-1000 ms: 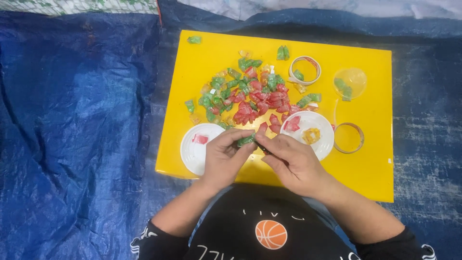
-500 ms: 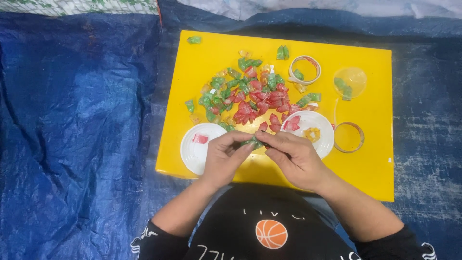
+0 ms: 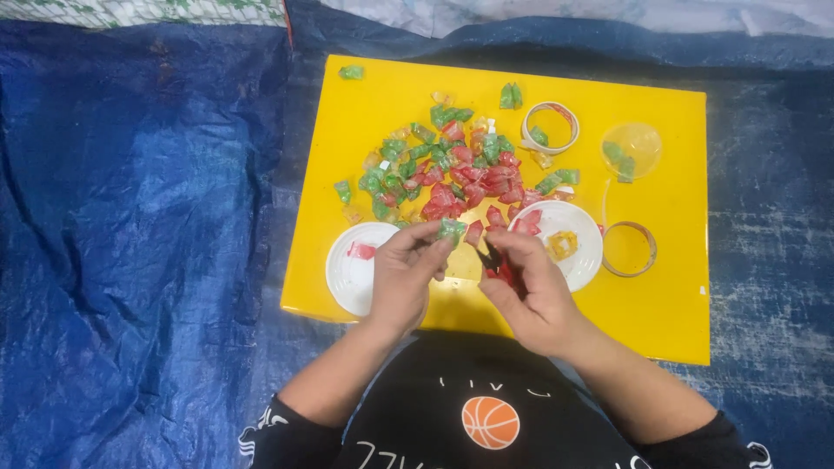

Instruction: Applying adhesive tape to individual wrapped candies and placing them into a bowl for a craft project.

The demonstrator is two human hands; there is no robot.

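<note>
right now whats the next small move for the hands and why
Probably carry the green wrapped piece, pinched in the left hand, to a plate of its own. The left white plate holds a red piece, the right white plate red and yellow ones, so neither matches green. The right hand grips a small dark tool and looks busy.

Small red and green wrapped sweets (image 3: 452, 169) lie heaped mid-board on the yellow board (image 3: 365, 104).
</note>
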